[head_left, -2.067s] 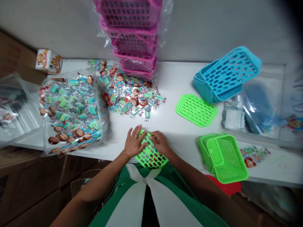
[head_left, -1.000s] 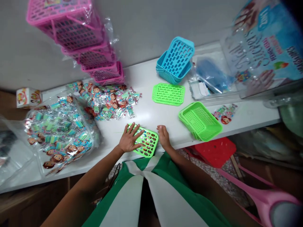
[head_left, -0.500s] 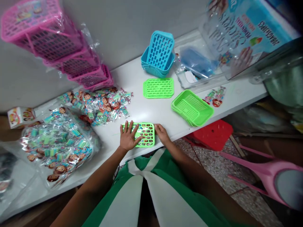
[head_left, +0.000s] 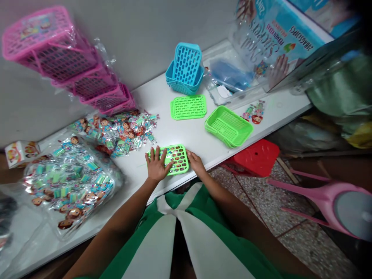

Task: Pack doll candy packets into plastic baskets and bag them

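Observation:
My left hand (head_left: pixel 157 164) lies flat with fingers spread on the left part of a bright green slotted lid (head_left: pixel 178 158) near the table's front edge. Colourful things show through its slots; the basket beneath is mostly hidden. At the lid's right end, my right hand (head_left: pixel 195 162) has its fingers curled against the edge, gripping the lidded basket's side. Beyond my hands lie a few stacked green lids (head_left: pixel 188 107). To their right stand nested green baskets (head_left: pixel 229 126). A pile of small shiny wrapped packets (head_left: pixel 128 131) spreads to the left of the lids.
A large clear bag of packets (head_left: pixel 69 182) fills the left side. Behind it leans a wrapped stack of pink baskets (head_left: pixel 84 73). Blue baskets (head_left: pixel 184 83) stand at the wall, near a sticker box (head_left: pixel 279 35). A red stool (head_left: pixel 257 157) and a pink chair (head_left: pixel 322 197) are right.
The view has shifted slightly, so the things on the table appear a little further left. Both hands keep their places on the green lidded basket.

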A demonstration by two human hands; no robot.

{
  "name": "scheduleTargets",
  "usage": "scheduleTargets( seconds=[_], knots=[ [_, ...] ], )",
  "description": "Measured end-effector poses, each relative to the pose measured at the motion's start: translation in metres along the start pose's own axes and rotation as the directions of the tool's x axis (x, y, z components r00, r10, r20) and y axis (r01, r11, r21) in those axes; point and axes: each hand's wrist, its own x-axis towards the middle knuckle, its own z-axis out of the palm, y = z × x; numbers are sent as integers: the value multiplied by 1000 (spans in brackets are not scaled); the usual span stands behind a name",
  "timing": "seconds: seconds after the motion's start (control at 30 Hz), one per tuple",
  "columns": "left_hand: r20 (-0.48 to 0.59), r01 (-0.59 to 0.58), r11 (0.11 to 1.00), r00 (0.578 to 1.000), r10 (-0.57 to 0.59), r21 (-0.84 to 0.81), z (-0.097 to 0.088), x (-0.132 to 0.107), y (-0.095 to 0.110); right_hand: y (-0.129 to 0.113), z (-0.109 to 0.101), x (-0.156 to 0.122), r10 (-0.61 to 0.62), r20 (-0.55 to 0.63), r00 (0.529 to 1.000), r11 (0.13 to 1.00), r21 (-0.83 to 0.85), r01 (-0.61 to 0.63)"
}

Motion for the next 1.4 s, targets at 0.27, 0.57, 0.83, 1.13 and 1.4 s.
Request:
scheduleTargets(
  seconds=[0.27, 0.57, 0.83, 1.13, 1.4],
  knots=[
    [-51, 6, 1000, 999, -7, -14, 5, -2, 0, 9, 10, -28, -141, -54, 989, 982, -131, 133],
    [-115, 105, 994, 987, -109, -40, 11, -4, 2, 8, 8, -30, -129, 16, 992, 985, -116, 129],
    [-122, 128, 989, 983, -136, -73, 8, -4, 2, 15, 7, -29, -60, 28, 998, 995, -74, 62],
    [-117, 21, 999, 993, -25, -34, -7, -13, -12, 8, 17, -17, -13, -143, 990, 999, 35, 18],
    [46, -267, 963, 962, 268, -21, -5, -7, -2, 23, 22, -28, -94, -164, 982, 983, 138, 118]
  ],
)
